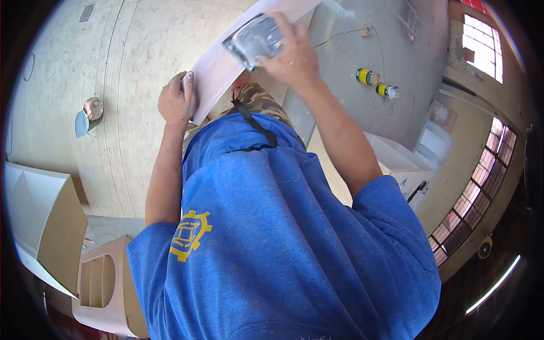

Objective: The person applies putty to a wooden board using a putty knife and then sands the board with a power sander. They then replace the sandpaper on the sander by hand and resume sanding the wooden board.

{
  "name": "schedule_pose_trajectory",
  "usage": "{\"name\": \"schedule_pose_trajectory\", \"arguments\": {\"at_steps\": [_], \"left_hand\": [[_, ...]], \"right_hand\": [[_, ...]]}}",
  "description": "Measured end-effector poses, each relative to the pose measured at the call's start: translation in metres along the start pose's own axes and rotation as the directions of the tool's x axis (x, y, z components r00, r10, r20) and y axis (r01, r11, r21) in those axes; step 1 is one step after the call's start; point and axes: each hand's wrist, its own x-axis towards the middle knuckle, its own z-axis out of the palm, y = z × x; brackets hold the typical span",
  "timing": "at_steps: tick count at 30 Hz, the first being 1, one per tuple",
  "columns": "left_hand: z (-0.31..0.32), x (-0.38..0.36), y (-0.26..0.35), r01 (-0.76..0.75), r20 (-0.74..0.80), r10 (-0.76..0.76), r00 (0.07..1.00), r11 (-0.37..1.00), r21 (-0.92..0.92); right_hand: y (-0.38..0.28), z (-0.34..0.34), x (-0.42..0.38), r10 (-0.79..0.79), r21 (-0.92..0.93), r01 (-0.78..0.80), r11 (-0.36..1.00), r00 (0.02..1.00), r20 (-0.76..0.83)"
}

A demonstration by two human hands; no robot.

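A long, pale pinkish-white board (218, 79) runs diagonally across the upper middle, its near end close to my body. My left hand (177, 101) is closed around the board's near left edge, thumb on the upper face. On the board's face rests a grey hand sander (256, 41) with a flat rectangular base. My right hand (297, 59) grips the sander from its right side, with fingers over the top and thumb at the lower edge. The hand and sander look slightly blurred. The sander's underside is hidden against the board.
Beyond my right forearm, two yellow-labelled cans (365, 76) are on the grey floor near a thin cable (345, 34). An opened can (93, 107) sits on the pale wooden surface (133, 68) at left. White cabinet boxes (25, 201) stand at lower left, another (391, 153) at right.
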Motion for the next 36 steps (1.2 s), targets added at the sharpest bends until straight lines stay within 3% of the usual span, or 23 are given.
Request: {"name": "schedule_pose_trajectory", "arguments": {"at_steps": [3, 5, 7, 12, 15, 18, 23, 25, 27, 29, 30, 31, 33, 36], "left_hand": [[0.003, -0.001, 0.0, 0.038, -0.028, -0.037, 0.999, 0.999, 0.035], [0.002, -0.002, 0.001, 0.003, -0.041, -0.001, 0.999, 0.999, 0.053], [0.0, -0.004, 0.005, 0.031, -0.024, -0.029, 0.999, 0.994, 0.1], [0.0, -0.006, 0.005, 0.18, 0.002, -0.181, 0.983, 0.979, 0.095], [0.001, -0.006, 0.01, 0.212, -0.015, -0.211, 0.977, 0.974, 0.075], [0.003, -0.009, 0.009, 0.214, -0.024, -0.213, 0.977, 0.974, 0.078], [0.003, -0.008, 0.004, 0.191, -0.043, -0.188, 0.981, 0.979, 0.075], [0.001, -0.01, 0.005, 0.182, -0.011, -0.182, 0.983, 0.978, 0.103], [0.0, -0.004, 0.004, 0.078, 0.074, -0.128, 0.989, 0.877, 0.474], [0.007, -0.005, 0.028, 0.048, 0.0, -0.056, 0.998, 0.866, 0.497], [0.01, -0.006, 0.036, 0.028, -0.075, 0.013, 0.997, 0.854, 0.519], [0.023, -0.005, 0.026, -0.01, -0.037, 0.02, 0.999, 0.967, 0.256], [0.033, -0.008, 0.063, 0.033, -0.072, 0.0, 0.997, 0.891, 0.453], [0.038, -0.005, 0.067, 0.11, -0.087, -0.078, 0.993, 0.876, 0.469]], "right_hand": [[0.042, -0.022, 0.044, 0.005, -0.039, -0.008, 0.999, 0.998, -0.068], [0.072, -0.039, 0.077, -0.008, -0.146, -0.024, 0.989, 0.977, -0.212], [0.083, -0.068, 0.109, 0.175, -0.066, -0.184, 0.981, 0.976, -0.128], [0.124, -0.095, 0.165, 0.126, -0.014, -0.131, 0.991, 0.975, -0.184], [0.118, -0.099, 0.163, 0.111, 0.005, -0.111, 0.994, 0.989, -0.097], [0.104, -0.079, 0.138, 0.083, -0.089, -0.099, 0.991, 0.981, -0.174], [0.078, -0.049, 0.083, -0.087, -0.053, 0.081, 0.995, 0.988, -0.127], [0.071, -0.046, 0.065, -0.113, -0.012, 0.114, 0.993, 0.992, 0.049], [0.067, -0.052, 0.063, -0.153, -0.015, 0.155, 0.988, 0.983, 0.103], [0.072, -0.06, 0.066, -0.173, -0.016, 0.178, 0.984, 0.97, 0.17], [0.08, -0.064, 0.078, -0.14, -0.006, 0.142, 0.99, 0.984, 0.114], [0.088, -0.067, 0.092, -0.113, 0.006, 0.113, 0.994, 0.992, 0.056], [0.112, -0.073, 0.118, -0.069, -0.016, 0.068, 0.998, 0.994, -0.085], [0.144, -0.097, 0.161, 0.018, -0.1, -0.03, 0.995, 0.992, -0.127]]}}
